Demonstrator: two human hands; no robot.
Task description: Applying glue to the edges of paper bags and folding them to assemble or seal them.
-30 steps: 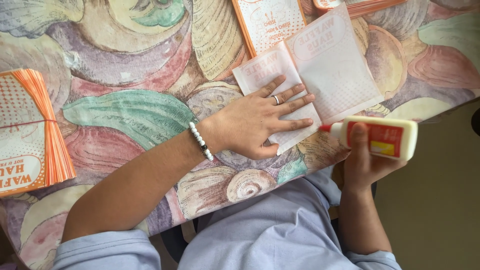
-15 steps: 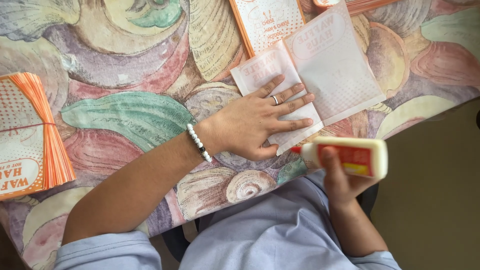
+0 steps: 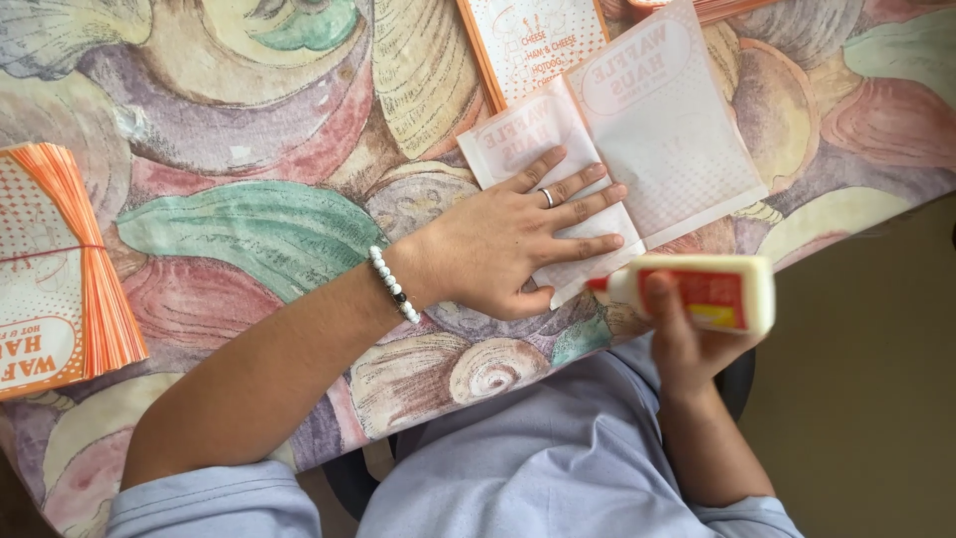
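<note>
Glue bottle poised, paper bag pinned flat.
Nearest, the right hand (image 3: 687,339) is clenched around a white squeeze bottle of glue with a red label and red tip (image 3: 697,292), nozzle aimed left at the near edge of the pale, translucent paper bag (image 3: 617,139). The left hand (image 3: 508,244) lies open and flat on its folded flap; any glue laid is hard to tell. Far left, a banded stack of orange-edged bags (image 3: 60,269) waits on the shell-patterned tablecloth (image 3: 249,149).
</note>
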